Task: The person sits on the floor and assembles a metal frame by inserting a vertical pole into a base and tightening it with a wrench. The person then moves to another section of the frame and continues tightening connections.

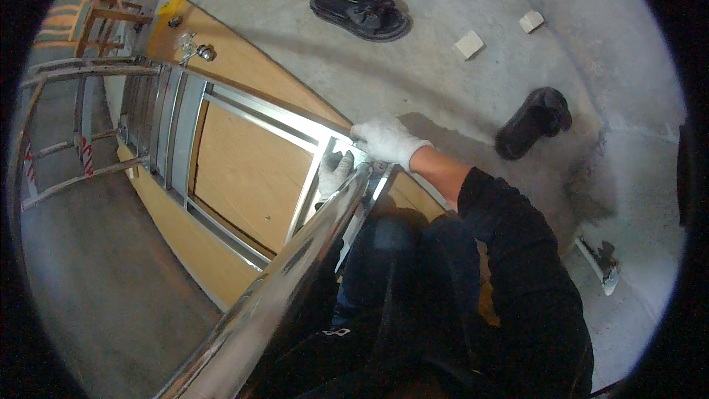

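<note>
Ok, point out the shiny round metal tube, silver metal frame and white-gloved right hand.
Shiny round metal tube (286, 273), head view: its visible mid-length.
Silver metal frame (309, 125), head view: its long upper rail.
White-gloved right hand (390, 141), head view: back of the glove.

Has room inside the metal frame (295, 117); meets the slanting pipe (295, 260) nearside, with possibly little space beneath.

White-gloved hands (388, 141), black sleeve (521, 240), blue jeans (385, 247)
</note>
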### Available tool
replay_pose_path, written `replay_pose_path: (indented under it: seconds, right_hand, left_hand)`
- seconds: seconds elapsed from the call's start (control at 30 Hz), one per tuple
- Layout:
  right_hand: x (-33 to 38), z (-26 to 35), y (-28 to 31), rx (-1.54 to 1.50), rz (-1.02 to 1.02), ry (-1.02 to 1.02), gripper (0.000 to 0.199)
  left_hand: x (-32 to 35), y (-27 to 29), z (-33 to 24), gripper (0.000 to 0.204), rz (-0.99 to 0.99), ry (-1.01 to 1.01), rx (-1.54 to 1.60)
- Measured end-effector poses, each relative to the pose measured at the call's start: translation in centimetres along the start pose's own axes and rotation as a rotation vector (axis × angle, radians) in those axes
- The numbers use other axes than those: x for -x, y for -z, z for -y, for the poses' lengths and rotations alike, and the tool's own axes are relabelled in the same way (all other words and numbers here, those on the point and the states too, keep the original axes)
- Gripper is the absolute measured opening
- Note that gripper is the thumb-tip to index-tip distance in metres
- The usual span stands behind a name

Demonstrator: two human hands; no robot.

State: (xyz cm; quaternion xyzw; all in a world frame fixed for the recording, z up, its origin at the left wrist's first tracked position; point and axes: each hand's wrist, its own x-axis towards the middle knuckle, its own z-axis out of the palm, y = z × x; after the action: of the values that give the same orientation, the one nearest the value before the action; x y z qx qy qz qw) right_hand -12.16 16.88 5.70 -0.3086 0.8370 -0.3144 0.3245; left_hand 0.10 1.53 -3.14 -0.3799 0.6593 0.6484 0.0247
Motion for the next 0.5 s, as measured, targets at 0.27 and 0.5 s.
replay_pose_path:
  seconds: [0.27,0.5]
  right_hand:
    - [-1.2,-0.4,-0.2,0.159,0.056,0.133,0.019]
    - [-2.1,-0.9,-0.5,0.365,0.055,0.381,0.016]
  left_hand:
    - [-0.2,1.4,-2.3,0.047,0.174,0.154,-0.212]
    - [0.2,1.0,-2.5,0.05,0.142,0.182,-0.202]
